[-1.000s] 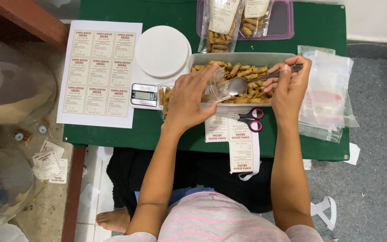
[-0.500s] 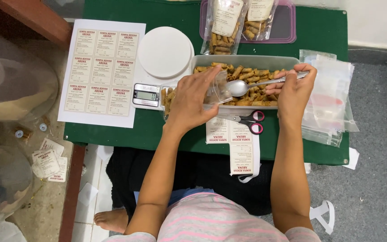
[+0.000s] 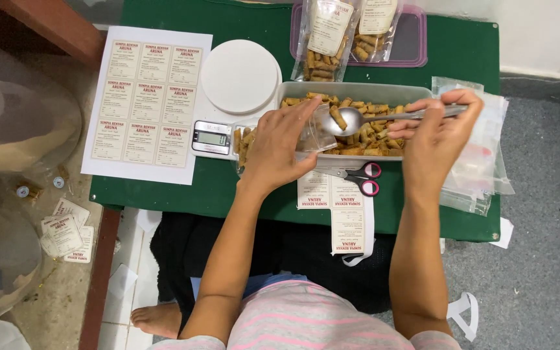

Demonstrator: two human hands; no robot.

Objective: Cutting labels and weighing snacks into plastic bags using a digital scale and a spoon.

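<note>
Steel spoon (image 3: pixel 358 119), pinched in the right hand (image 3: pixel 437 126), carries one fried roll toward the clear pouch (image 3: pixel 315 129) that the left hand (image 3: pixel 279 148) grips open over the tray (image 3: pixel 358 92). Filling seems underway; tipping needs a steady pouch mouth.

Shiny metal spoon (image 3: pixel 358 119), matt green tablecloth (image 3: pixel 254 188)

Scissors (image 3: pixel 358 178) beside tray (image 3: pixel 384 94); scale (image 3: pixel 238 81) left.
</note>
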